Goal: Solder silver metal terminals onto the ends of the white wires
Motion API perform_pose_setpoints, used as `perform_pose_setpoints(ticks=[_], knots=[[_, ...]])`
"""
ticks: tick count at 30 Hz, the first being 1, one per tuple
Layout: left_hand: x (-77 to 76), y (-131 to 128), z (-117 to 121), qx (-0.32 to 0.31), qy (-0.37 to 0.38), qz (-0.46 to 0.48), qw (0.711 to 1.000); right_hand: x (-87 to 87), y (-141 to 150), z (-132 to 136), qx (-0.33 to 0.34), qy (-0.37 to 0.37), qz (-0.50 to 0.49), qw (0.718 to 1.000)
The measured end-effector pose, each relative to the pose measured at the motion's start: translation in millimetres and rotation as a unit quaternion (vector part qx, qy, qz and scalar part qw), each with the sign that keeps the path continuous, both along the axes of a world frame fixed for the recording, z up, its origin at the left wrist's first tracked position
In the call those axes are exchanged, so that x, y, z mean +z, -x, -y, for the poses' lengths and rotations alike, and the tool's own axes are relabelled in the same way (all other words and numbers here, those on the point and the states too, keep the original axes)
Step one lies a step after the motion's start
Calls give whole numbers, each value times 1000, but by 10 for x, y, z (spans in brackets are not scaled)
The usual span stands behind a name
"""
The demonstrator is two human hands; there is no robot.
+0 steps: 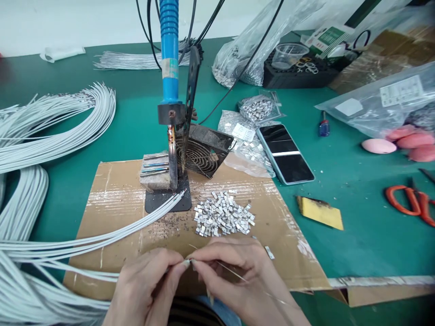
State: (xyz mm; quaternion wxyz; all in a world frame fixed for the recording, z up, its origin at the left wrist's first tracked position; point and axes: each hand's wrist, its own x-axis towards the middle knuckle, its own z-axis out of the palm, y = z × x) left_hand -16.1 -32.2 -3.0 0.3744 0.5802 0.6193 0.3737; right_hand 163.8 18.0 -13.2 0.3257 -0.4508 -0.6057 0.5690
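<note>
My left hand (146,283) is closed in a pinch, with white cables (84,274) running to it from the left. Fingertip to fingertip with it, my right hand (238,271) is also pinched, and a thin silvery wire (234,273), like solder wire, passes through its fingers. A tiny part between the fingertips is mostly hidden. Just beyond the hands lies a heap of small metal terminals (224,213). Behind it, a blue-handled soldering iron (169,72) is held upright, tip down, on a stand (183,199). Several cable ends (163,209) rest by the stand's base.
Cardboard (115,194) covers the green table. Bundles of white cable (68,149) fill the left. Rightward are a small fan (204,151), a phone (286,154), a yellow sponge (321,213), orange-handled cutters (404,199), a short screwdriver (324,125) and plastic bags (374,104).
</note>
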Motion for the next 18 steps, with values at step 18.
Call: perform_pose_setpoints(ticks=[18], knots=[[2, -119, -74, 172, 197, 243, 934, -146, 303, 250, -145, -172, 24, 974]])
